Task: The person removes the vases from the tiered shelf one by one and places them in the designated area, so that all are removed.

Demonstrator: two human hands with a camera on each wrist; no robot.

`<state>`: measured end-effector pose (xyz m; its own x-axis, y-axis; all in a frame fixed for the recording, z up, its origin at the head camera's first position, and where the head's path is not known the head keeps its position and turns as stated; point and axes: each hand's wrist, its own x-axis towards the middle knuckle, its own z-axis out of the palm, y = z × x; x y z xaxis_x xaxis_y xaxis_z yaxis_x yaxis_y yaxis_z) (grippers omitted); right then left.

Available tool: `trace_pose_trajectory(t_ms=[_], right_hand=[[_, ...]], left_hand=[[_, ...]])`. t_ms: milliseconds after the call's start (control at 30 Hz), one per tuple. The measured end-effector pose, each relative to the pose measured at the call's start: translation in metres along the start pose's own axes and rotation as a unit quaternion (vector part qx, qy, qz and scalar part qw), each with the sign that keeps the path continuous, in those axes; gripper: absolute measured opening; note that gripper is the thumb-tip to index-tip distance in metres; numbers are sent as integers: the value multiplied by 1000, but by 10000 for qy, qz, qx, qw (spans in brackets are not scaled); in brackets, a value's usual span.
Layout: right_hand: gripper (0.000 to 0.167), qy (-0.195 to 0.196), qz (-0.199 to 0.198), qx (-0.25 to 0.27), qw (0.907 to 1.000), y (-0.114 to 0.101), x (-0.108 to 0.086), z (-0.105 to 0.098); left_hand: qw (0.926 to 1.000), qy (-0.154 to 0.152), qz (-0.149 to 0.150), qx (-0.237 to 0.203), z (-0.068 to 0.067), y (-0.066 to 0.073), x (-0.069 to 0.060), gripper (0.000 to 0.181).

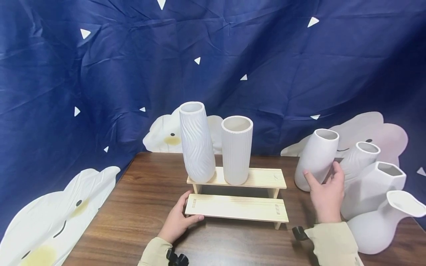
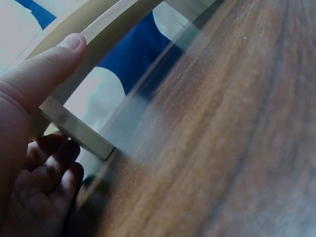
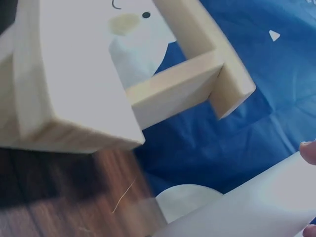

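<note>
Head view: left hand point(image 1: 178, 221) grips the left end of the lower wooden board point(image 1: 236, 207), thumb at its front edge and fingers curled behind, while the right hand point(image 1: 327, 195) holds a smooth white vase point(image 1: 315, 157) between thumb and fingers, right of the boards and just left of three other white vases point(image 1: 369, 192). Upper wooden board point(image 1: 264, 178), behind the lower, bears a wavy-patterned vase point(image 1: 198, 147) at left and a ribbed vase point(image 1: 237, 155) beside it. Whether the held vase's base touches the brown table point(image 1: 133, 207), cannot tell.
</note>
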<state>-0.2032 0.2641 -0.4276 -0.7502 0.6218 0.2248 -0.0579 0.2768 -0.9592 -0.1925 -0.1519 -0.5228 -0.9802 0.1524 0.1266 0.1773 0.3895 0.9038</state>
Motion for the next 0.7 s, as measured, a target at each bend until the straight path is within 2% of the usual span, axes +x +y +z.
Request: trace_pose_trajectory(t_ms=[167,467,700], right_hand=[[85,59,-186,439,9988,-10,-5,2],[81,267,-651,823,9941,-30,-17,4],[80,-63,-996,1504,9836,-41,-28,7]], left_hand=[[9999,11,-68,-141,0,0,-1,99],[9999,-60,-73,-48,0,-2,0,101],[10000,-66,-32,6,0,-1,0,102]])
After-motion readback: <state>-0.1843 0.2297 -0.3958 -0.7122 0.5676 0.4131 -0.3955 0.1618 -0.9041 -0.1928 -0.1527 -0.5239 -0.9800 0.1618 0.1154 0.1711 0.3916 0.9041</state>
